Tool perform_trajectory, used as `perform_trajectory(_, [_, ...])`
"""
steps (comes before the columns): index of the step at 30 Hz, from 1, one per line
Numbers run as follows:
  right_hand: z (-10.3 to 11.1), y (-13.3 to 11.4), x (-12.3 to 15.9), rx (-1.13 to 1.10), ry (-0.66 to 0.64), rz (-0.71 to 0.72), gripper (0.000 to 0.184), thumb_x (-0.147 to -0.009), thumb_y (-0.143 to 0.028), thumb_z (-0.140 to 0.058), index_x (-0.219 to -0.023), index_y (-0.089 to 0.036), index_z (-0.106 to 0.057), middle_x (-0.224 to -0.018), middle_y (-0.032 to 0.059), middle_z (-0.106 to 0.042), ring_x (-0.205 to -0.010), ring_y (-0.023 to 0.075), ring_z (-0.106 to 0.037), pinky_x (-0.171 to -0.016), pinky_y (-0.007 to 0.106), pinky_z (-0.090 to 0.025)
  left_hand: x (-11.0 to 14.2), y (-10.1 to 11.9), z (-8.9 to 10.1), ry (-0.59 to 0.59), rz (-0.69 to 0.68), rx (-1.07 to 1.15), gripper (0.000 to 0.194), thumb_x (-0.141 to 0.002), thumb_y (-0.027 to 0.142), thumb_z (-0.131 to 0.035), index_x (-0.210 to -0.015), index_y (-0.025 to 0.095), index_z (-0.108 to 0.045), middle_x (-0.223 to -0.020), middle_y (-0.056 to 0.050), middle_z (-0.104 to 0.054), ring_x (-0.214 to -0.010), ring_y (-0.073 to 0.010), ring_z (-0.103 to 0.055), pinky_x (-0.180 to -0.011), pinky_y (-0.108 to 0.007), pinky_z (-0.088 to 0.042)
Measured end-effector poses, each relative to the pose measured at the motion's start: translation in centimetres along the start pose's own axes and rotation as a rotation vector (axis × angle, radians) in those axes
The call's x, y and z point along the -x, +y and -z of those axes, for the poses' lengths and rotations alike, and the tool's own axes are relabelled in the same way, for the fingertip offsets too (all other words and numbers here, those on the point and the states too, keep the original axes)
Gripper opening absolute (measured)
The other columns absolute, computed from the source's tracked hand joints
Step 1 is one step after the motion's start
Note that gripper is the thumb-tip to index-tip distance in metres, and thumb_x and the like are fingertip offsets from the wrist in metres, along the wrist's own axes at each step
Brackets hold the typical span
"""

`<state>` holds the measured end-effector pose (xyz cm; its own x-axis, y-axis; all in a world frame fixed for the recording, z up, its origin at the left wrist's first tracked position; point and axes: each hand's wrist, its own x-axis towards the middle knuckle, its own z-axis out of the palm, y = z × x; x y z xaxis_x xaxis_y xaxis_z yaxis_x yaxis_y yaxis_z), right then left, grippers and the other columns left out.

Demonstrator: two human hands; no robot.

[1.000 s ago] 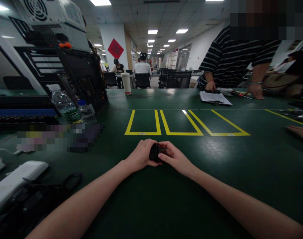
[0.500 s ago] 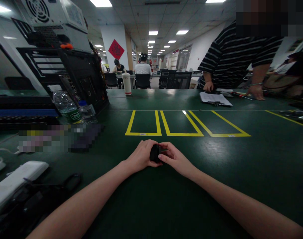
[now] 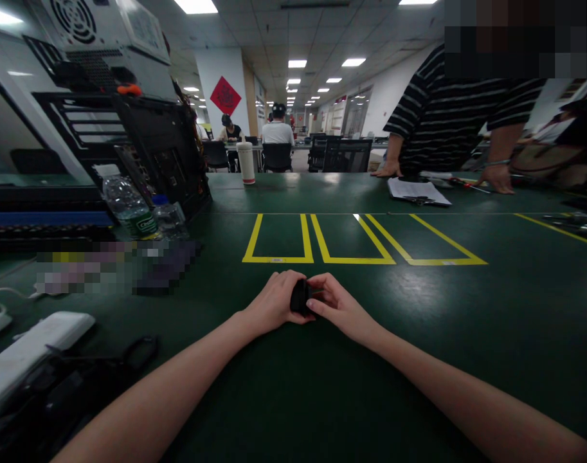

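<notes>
A small black object (image 3: 299,297) with a rounded outline is held between my hands, low over the green table; its kind cannot be made out. My left hand (image 3: 275,299) is closed around its left side, thumb below and fingers over the top. From the right, my right hand (image 3: 340,307) pinches its near edge, with the thumb in front and the bent fingers behind. Part of the object is covered by my fingers.
Yellow tape outlines (image 3: 278,260) mark the table (image 3: 351,399) ahead. At left are a water bottle (image 3: 129,204), a computer case (image 3: 165,154) and a white power strip (image 3: 37,350). A white cup (image 3: 245,163) and a clipboard (image 3: 418,191) stand farther off, near a person in stripes (image 3: 460,116).
The person across the table has moved one hand left, off the clipboard's edge, and flattened it on the table. My hands and the black object look almost unmoved.
</notes>
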<state>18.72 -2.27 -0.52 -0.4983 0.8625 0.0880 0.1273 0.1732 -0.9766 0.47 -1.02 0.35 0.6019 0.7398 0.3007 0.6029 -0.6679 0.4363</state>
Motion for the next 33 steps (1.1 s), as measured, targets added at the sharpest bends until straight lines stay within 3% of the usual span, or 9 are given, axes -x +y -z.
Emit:
perform_trajectory(7, [0.12,0.46,0.03,-0.038,-0.045,0.023,0.031,-0.075,-0.022,-0.059,-0.102,-0.024,-0.043,-0.107,0.0023,-0.049,-0.099,0.0194,-0.052,-0.081,0.038,-0.047,-0.07,-0.25,-0.4,0.022,0.002,-0.018,0.057,-0.06,0.029,-0.071,-0.106,0.018,-0.039,-0.099,-0.006,-0.051,-0.088,-0.0231,-0.051,-0.075,-0.036,-0.041])
perform_trajectory(12, [-0.01,0.46,-0.11,-0.047,-0.024,0.032,0.022,-0.079,-0.027,-0.053,-0.099,-0.023,-0.045,-0.101,0.002,-0.05,-0.093,0.0181,-0.054,-0.078,0.037,-0.048,-0.05,-0.52,-0.88,0.067,-0.016,-0.036,0.061,-0.058,0.033,-0.073,-0.106,0.017,-0.04,-0.098,-0.006,-0.051,-0.085,-0.022,-0.05,-0.074,-0.034,-0.041])
perform_trajectory(19, [0.28,0.07,0.03,0.01,-0.017,-0.002,0.027,-0.079,-0.025,-0.052,-0.105,-0.023,-0.043,-0.107,0.0032,-0.049,-0.099,0.0184,-0.051,-0.084,0.038,-0.045,0.0,-0.31,-0.33,0.023,-0.017,0.006,0.057,-0.061,0.034,-0.071,-0.106,0.017,-0.041,-0.1,-0.006,-0.051,-0.087,-0.0214,-0.05,-0.074,-0.033,-0.041])
perform_trajectory(25, [0.09,0.01,0.2,-0.038,-0.049,0.023,0.027,-0.077,-0.025,-0.056,-0.101,-0.023,-0.044,-0.104,0.0021,-0.049,-0.096,0.0185,-0.053,-0.08,0.037,-0.048,-0.03,-0.07,-0.29,0.03,0.024,-0.019,0.059,-0.059,0.029,-0.072,-0.106,0.017,-0.04,-0.1,-0.007,-0.051,-0.09,-0.0237,-0.05,-0.075,-0.036,-0.041])
perform_trajectory(28, [0.01,0.0,0.2,-0.031,-0.029,0.007,0.022,-0.08,-0.028,-0.051,-0.1,-0.023,-0.044,-0.101,0.0022,-0.05,-0.091,0.0181,-0.055,-0.076,0.038,-0.049,-0.01,0.04,-0.13,-0.005,0.01,0.015,0.055,-0.063,0.035,-0.069,-0.107,0.018,-0.04,-0.102,-0.007,-0.05,-0.089,-0.0227,-0.051,-0.075,-0.035,-0.041])
perform_trajectory(33, [0.14,0.05,0.08,-0.006,-0.001,-0.018,0.029,-0.079,-0.025,-0.052,-0.106,-0.023,-0.043,-0.107,0.004,-0.049,-0.098,0.0192,-0.052,-0.083,0.04,-0.046,-0.02,-0.09,-0.33,0.028,0.019,0.016,0.057,-0.061,0.034,-0.071,-0.106,0.019,-0.041,-0.1,-0.005,-0.051,-0.087,-0.0218,-0.051,-0.074,-0.034,-0.041])
